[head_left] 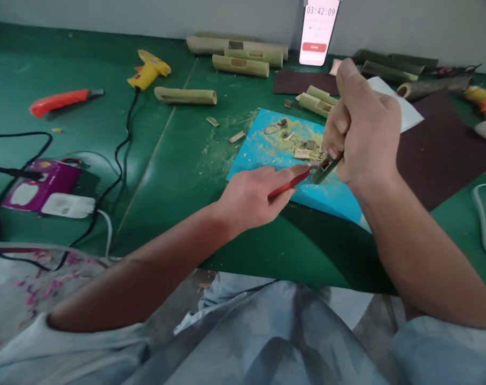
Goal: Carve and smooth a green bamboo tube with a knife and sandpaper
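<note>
My left hand (pixel 251 199) is closed around a slim red-handled tool (pixel 287 183), its exact kind not clear. The tool's metal tip meets a short dark green bamboo piece (pixel 325 169) that has an opening cut in its side. My right hand (pixel 369 128) is closed on this bamboo piece, thumb raised, and covers its upper end. Beneath both hands lies a blue sheet (pixel 246 155), strewn with yellowish shavings (pixel 294 140) and small cut bamboo chips (pixel 302 154).
Bamboo tubes (pixel 240 65) lie along the back by a propped phone (pixel 318 35) showing a timer. On the left are a yellow glue gun (pixel 148 69), a red utility knife (pixel 62 101) and a purple power box (pixel 60 182) with cables. Dark sheets (pixel 435 155) lie right.
</note>
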The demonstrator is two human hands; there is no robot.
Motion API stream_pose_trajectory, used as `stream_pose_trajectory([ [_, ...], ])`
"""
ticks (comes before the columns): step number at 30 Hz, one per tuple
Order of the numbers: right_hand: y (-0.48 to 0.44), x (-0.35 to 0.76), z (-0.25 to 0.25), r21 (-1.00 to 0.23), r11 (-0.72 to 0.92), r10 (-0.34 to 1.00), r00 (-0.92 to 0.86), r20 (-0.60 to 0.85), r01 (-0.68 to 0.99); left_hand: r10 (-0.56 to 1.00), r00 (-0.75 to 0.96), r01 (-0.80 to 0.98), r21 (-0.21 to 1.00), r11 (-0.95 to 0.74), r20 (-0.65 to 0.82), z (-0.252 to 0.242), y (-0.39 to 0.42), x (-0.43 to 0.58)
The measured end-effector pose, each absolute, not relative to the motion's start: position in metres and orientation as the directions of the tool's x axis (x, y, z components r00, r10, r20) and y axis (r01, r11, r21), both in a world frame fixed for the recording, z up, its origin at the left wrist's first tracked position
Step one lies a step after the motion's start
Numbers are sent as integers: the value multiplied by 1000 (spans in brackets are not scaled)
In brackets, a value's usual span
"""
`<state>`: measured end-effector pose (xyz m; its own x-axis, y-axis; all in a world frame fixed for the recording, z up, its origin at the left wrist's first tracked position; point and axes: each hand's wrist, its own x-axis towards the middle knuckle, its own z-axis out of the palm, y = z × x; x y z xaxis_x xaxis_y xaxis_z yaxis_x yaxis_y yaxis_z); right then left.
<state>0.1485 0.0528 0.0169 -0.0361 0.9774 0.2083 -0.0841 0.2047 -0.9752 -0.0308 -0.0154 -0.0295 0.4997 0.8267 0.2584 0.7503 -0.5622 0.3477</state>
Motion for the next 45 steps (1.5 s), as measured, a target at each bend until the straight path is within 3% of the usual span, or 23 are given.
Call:
stream_pose_trajectory([
  [18, 52, 149, 20, -969, 240, 969, -42, 242, -54, 775, 573, 716, 298, -631, 265, -49, 9, -40],
  [27, 53, 151, 17, -971, 227, 970, -76, 232, -70, 791, 560, 612, 521, -595, 246, -27, -8, -40],
  [38, 53, 155, 22, -990, 138, 979, -153, 137, -9, 851, 478, 638, 581, -506, 216, -11, 2, -42],
  [45, 55, 154, 21, -988, 155, 978, -138, 156, -23, 858, 453, 657, 561, -504, 240, -8, 2, -39],
])
